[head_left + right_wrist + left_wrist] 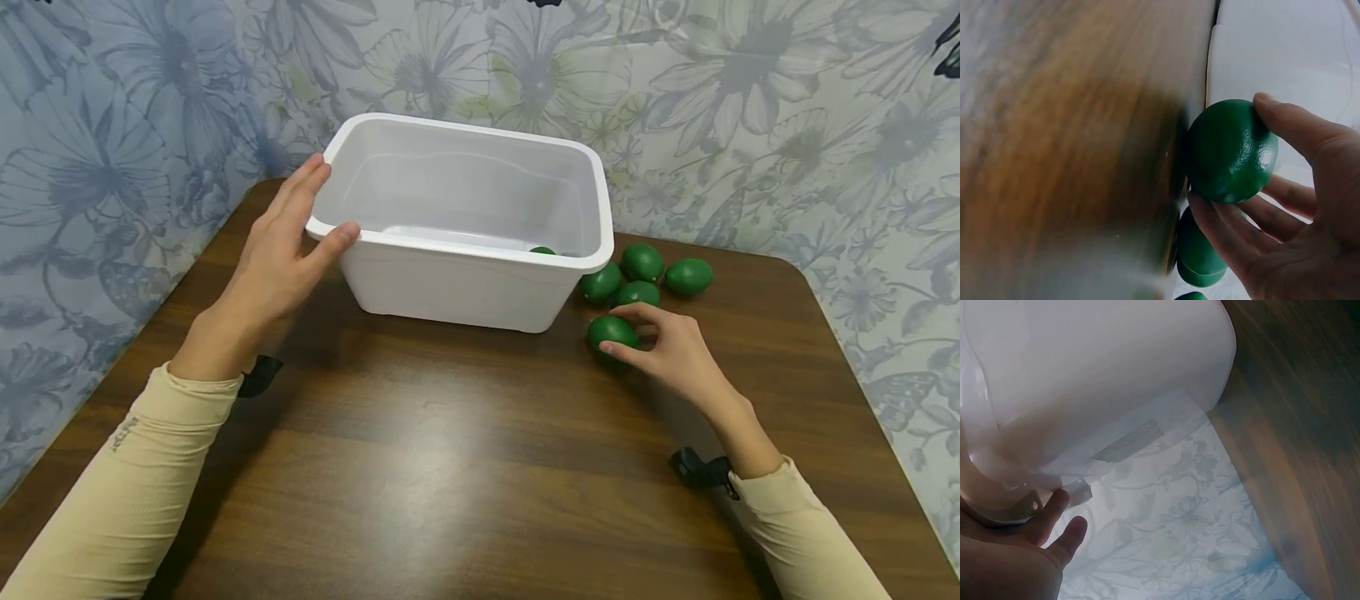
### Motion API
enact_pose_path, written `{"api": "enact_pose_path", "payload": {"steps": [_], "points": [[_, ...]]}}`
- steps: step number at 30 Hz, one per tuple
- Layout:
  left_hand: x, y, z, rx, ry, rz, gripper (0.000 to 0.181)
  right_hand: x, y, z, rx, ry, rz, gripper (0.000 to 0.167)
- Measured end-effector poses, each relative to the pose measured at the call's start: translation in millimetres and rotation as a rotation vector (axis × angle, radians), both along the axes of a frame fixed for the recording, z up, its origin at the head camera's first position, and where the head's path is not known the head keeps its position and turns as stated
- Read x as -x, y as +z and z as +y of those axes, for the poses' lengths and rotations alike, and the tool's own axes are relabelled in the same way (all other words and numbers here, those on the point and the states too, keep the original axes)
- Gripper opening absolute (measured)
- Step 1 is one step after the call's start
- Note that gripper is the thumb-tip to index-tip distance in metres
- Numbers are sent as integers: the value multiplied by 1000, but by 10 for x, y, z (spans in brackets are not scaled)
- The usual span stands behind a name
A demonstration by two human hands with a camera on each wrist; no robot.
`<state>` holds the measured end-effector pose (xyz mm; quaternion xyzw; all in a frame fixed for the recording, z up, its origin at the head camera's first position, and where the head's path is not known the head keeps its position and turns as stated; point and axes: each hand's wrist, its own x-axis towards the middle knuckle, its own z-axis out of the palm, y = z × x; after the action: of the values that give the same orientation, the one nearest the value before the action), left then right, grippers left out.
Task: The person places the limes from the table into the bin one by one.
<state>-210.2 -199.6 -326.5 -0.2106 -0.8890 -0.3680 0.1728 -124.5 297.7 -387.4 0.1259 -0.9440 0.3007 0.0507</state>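
My right hand [678,354] pinches a glossy green lime [611,332] between thumb and fingers, low at the wooden table, right of the white tub. In the right wrist view, the thumb lies on one side of this lime [1232,152] and the fingertips on the other. My left hand [273,250] rests on the left end of the white plastic tub's rim [480,252], fingers fairly straight, thumb on the front rim. The left wrist view shows two fingers beside the tub [1116,369]. Inside the tub, the top of a green lime [542,250] shows above the front rim; the rest is hidden.
Several more limes [688,276] lie in a group behind my right hand, close to the tub's right end. The brown wooden table [420,450] meets a flower-patterned wall [750,108] at the back and left. Each wrist wears a black strap mount [701,469].
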Motion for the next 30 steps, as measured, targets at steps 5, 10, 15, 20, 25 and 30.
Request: {"api": "enact_pose_path", "payload": {"steps": [5, 10, 15, 20, 25, 30], "points": [[-6, -3, -14, -5, 3, 0, 82, 7, -24, 9, -24, 28, -36, 51], [-3, -3, -14, -1, 1, 0, 82, -2, -60, 17, -27, 26, -21, 50], [7, 2, 1, -3, -3, -2, 82, -32, -50, 15, 30, -16, 23, 49], [-5, 6, -1, -1, -1, -18, 82, -62, 63, -14, 91, -72, 77, 48], [-8, 0, -9, 6, -4, -28, 83, -99, 211, -50, 150, -133, 131, 49], [-4, 7, -15, -1, -8, -18, 83, -89, 359, -83, 222, -175, 209, 48]]}}
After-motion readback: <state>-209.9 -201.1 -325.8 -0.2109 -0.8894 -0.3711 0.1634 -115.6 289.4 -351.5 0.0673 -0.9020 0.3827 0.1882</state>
